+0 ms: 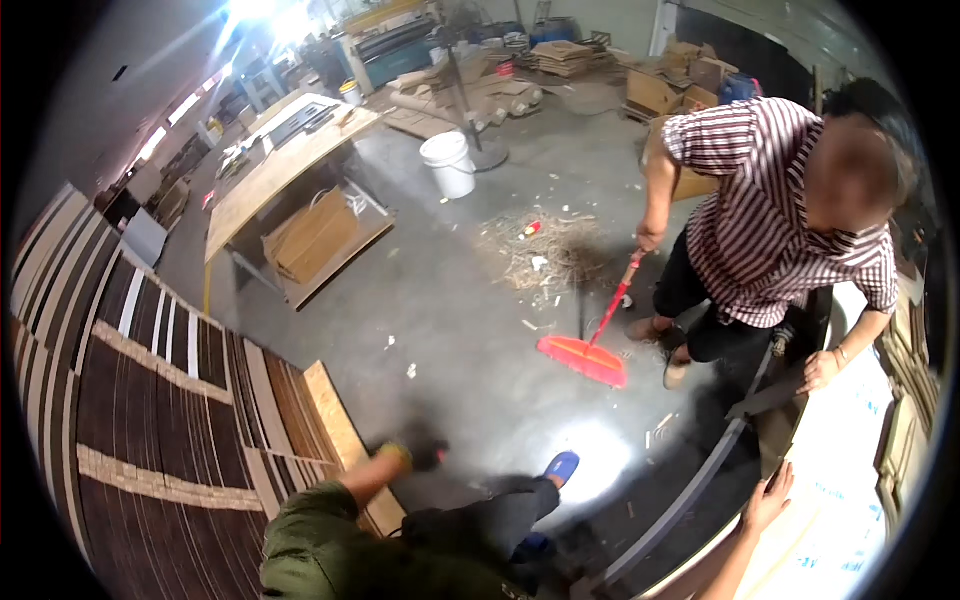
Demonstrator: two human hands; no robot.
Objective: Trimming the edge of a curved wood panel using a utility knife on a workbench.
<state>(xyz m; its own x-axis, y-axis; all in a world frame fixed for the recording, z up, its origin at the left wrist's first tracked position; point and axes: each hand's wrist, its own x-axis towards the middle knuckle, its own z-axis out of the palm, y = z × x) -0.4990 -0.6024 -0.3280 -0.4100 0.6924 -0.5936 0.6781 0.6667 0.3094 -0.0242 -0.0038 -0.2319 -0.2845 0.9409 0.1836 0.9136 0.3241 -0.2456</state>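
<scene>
My left hand (418, 455) hangs below the green sleeve, near the edge of the stacked boards. It is dark and smeared, with a yellowish band at the wrist and a red spot beside it, so its fingers cannot be made out. At the lower right my right hand (768, 502) rests on the edge of a white-filmed panel (835, 480), fingers stretched out. Across from me a person in a striped shirt (750, 170) grips a red broom (585, 358) whose bristles touch the floor. That person's other hand (823, 370) lies on the panel's edge farther up.
Long brown and pale strips (140, 400) lie stacked at the left. Wood shavings (545, 250) and scraps litter the grey floor. Beyond are a white bucket (448, 165), a wooden-topped table (270, 170) and cardboard boxes (655, 92). My foot in a blue slipper (562, 467) stands on the floor.
</scene>
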